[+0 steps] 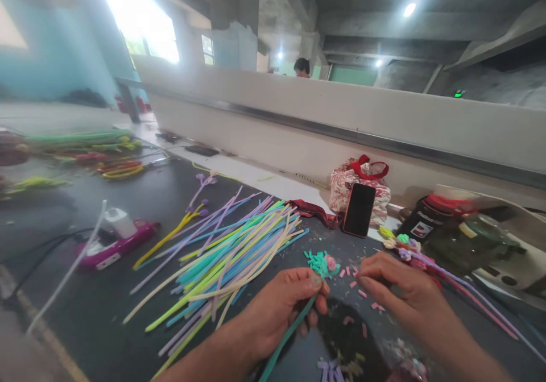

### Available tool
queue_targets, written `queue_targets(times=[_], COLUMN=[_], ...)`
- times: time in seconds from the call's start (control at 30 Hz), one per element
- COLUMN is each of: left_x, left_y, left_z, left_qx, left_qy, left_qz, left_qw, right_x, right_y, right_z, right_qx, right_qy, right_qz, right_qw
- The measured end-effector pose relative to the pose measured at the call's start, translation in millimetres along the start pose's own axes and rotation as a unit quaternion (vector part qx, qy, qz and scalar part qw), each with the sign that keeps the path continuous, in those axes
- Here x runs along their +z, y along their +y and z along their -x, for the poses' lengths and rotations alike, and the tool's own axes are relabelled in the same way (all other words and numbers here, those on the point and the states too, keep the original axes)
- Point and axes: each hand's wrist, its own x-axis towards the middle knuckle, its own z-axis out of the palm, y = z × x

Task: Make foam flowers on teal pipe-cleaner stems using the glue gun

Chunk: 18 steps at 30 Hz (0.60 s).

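My left hand [294,297] pinches a teal fuzzy stem [290,331] just below its top. A small flower head [326,264] with a pink rosette and teal bits stands above my fingers. To the right, my right hand [396,285] hovers over the table with thumb and fingers drawn together; whatever is in them, if anything, is hidden. Short teal pieces [311,260] show around the flower head, and small pink pieces [362,293] lie between my hands. A large pile of pastel fuzzy stems [230,257] spreads left of my left hand.
A phone [359,210] leans against a patterned bag [341,183]. Finished-looking flowers on stems [409,248] lie at the right beside a dark jar [426,220]. A purple object with a white block [121,240] sits left. Lilac pieces [330,370] lie in front. A low partition [273,109] runs behind.
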Motion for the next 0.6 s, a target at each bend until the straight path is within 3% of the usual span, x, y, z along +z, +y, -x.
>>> queue_targets(times=[0.2, 0.27, 0.37, 0.6], left_x=[0.9, 2.7, 5.0, 5.5], left_y=[-2.5, -3.4, -4.4, -2.1], left_z=[-1.6, -2.1, -2.1, 0.3], left_qx=[0.029, 0.056, 0.118, 0.177], left_qy=[0.018, 0.048, 0.089, 0.100], left_qz=[-0.006, -0.017, -0.042, -0.050], left_qw=[0.999, 0.997, 0.988, 0.978], right_x=[14.3, 21.7, 35.4, 56.7], right_y=[-2.6, -4.7, -9.6, -17.4], right_z=[2.3, 2.2, 2.9, 3.2], right_qx=[0.016, 0.066, 0.158, 0.238], right_qy=[-0.021, -0.010, 0.029, 0.032], right_qz=[-0.047, -0.112, -0.228, -0.390], right_qw=[0.999, 0.991, 0.960, 0.889])
